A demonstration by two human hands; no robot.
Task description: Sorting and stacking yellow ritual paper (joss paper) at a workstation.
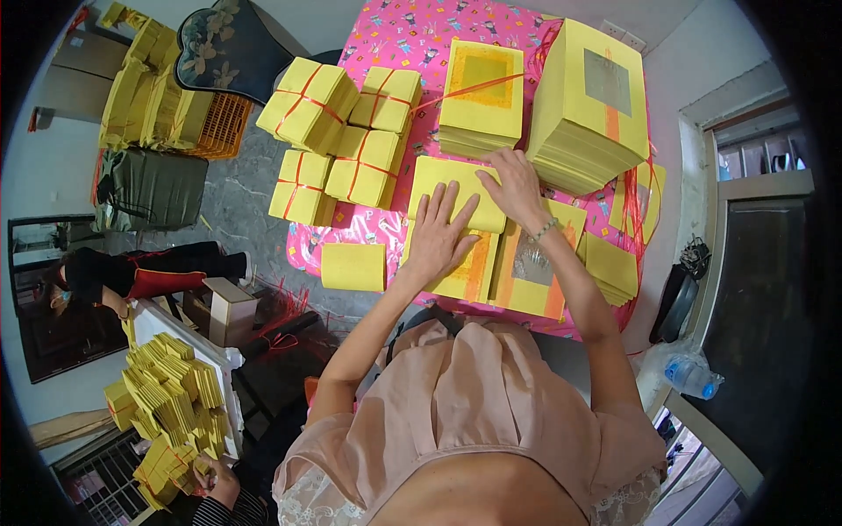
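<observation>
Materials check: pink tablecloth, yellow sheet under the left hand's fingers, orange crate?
Pink tablecloth: probably plastic or vinyl, glossy; bright glare shows near its left end.
Yellow sheet under the left hand: likely paper, matte; thin, with no sharp highlights.
Orange crate: probably moulded plastic, from its regular open lattice; too distant to judge finish.

From my cam, the L hand (441,235) hides the lower mid of the folded yellow sheet (447,171), the R hand (519,188) its upper R corner; can't tell if R fingertips press down. Tablecloth (307,250) mostly covered, its cartoon figs too small to ID. Chair (224,53) partly hidden behind tied paper bundles (311,92). Co-worker's striped sleeve (215,511) cut off at btm edge.
</observation>
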